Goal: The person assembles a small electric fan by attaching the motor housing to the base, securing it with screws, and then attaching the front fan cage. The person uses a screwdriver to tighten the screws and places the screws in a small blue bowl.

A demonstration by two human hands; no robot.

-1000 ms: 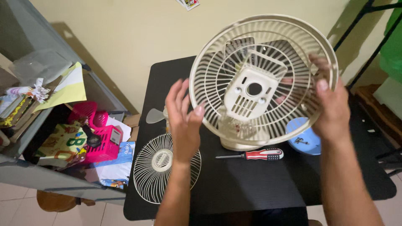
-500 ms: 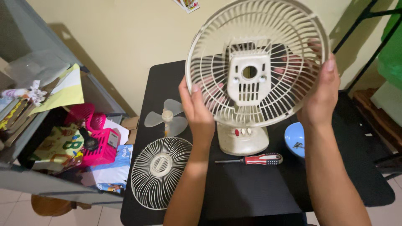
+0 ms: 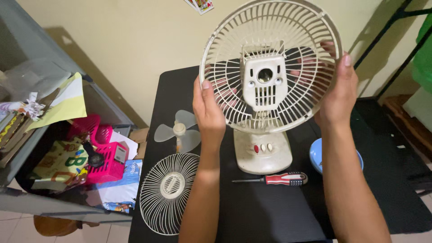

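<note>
A: What do the two hands have hold of, seen from the head camera?

B: The left hand [image 3: 209,114] and the right hand [image 3: 337,96] grip a round cream fan guard [image 3: 270,67] by its rim, one on each side. It is held up above the counter [image 3: 270,211], nearly upright, its square hub facing the camera.

A: How are the fingers set?

B: Each thumb lies on the near face of the rim. The other fingers [image 3: 225,95] curl behind the grille and show through the bars. Both hands are closed on it.

A: What is under it?

B: The cream fan base [image 3: 263,153] with its buttons stands on the counter right below the guard. A screwdriver [image 3: 274,179] with a red handle lies just in front of the base.

A: Any containers?

B: A blue bowl [image 3: 317,155] sits at the right, partly hidden by the right forearm. I cannot tell what is in it. Off the counter to the left, a pink basket [image 3: 105,157] sits in a grey shelf [image 3: 27,117] among books and papers, with a black object lying at its edge.

A: And the left part of the counter?

B: A fan blade [image 3: 177,130] lies there, and nearer the camera a second wire guard [image 3: 166,193] lies flat, partly over the counter's edge.
</note>
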